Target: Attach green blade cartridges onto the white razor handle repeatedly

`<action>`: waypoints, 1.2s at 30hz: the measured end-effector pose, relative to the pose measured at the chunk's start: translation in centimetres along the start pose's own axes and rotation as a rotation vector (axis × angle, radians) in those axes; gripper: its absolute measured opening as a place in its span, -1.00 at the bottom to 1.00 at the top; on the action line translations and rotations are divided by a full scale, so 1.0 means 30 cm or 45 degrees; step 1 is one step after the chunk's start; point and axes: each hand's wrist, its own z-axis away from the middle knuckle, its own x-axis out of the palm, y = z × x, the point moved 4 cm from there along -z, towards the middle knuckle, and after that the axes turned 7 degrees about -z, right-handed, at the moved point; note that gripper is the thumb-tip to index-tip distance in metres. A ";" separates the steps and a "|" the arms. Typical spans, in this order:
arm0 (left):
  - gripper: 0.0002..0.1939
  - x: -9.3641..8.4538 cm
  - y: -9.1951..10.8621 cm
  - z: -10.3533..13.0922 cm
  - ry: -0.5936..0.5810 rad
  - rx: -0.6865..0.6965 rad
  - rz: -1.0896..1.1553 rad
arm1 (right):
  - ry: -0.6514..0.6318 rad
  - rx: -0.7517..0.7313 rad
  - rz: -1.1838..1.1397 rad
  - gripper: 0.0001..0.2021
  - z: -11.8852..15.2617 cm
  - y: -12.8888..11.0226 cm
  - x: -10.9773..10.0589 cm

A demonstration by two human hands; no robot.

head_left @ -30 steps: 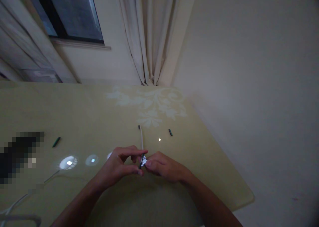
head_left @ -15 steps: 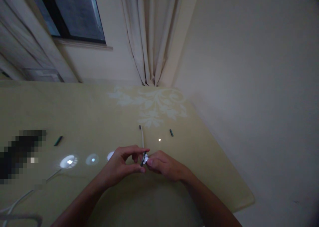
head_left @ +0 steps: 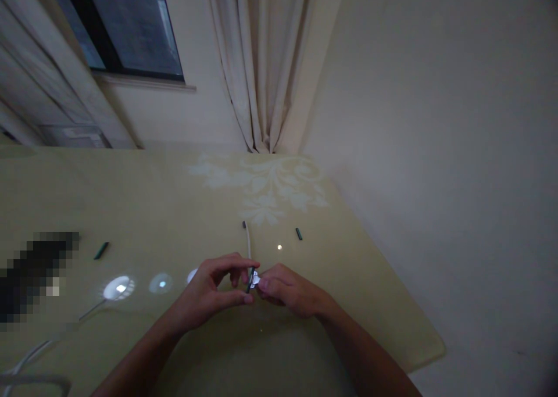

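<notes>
My left hand (head_left: 218,286) pinches a thin dark strip (head_left: 250,280) by its two ends, between thumb and fingers, holding it upright on edge. Close against the strip's right side, my right hand (head_left: 285,289) grips a small crumpled white piece (head_left: 255,279) between thumb and forefinger. The kind of the strip and of the white piece is too small to make out. Just beyond my hands lies a slim white stick with a dark head (head_left: 247,237), like a toothbrush; its near end is hidden behind my left hand.
Another short dark strip (head_left: 299,233) lies right of the stick, and one more strip (head_left: 102,250) far left. A blurred-out dark object (head_left: 37,275) and pale cables (head_left: 32,347) occupy the left side. The glossy table (head_left: 370,292) ends at the wall on the right.
The view has shifted very slightly. Both hands keep almost the same pose around the strip and the white piece.
</notes>
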 end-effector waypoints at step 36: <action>-0.54 0.007 -0.004 -0.009 -0.030 -0.005 0.056 | 0.042 -0.032 0.096 -0.46 -0.014 0.017 0.002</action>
